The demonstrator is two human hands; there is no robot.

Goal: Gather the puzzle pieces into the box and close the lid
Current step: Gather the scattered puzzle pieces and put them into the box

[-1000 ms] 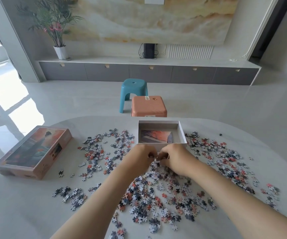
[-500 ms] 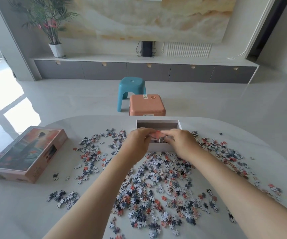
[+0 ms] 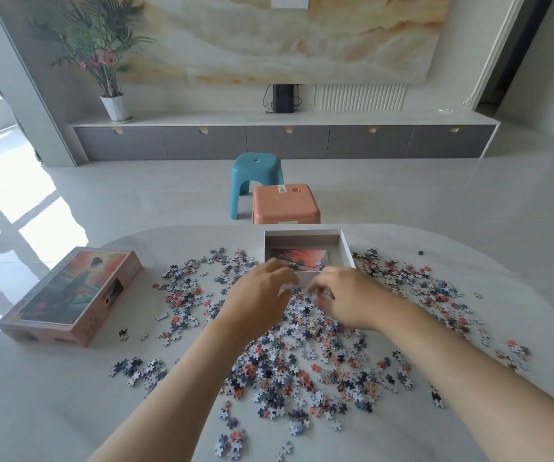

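- The open box (image 3: 347,250) stands at the far side of the bench (image 3: 52,411), close to its far edge. Only a few puzzle pieces (image 3: 302,361) lie inside on the picture sheet (image 3: 312,260). Nearly all the rest are spread over the bench in front of and beside it.
- My left grip (image 3: 262,295) sits just short of the box's near wall with its fingers curved. I cannot tell whether it holds any pieces.
- My right grip (image 3: 345,300) has its fingertips curled down into the pile. I cannot tell whether anything is pinched there either.
- The lid (image 3: 69,291) lies picture-up at the left, well apart from the box.
- Risk: the box looks light, so a scoop that bumps its near wall could shove it toward the far edge.
- Risk: my forearms hang over the pile, and a careless sweep could drag pieces off the near edge, where some already lie close.
- Risk: a loose handful could spill against the box wall instead of clearing it.
- Half a second ago both grips were pressed together over the box's near wall. Now they have drawn back to the pile and parted, and the few pieces in the box look newly dropped.
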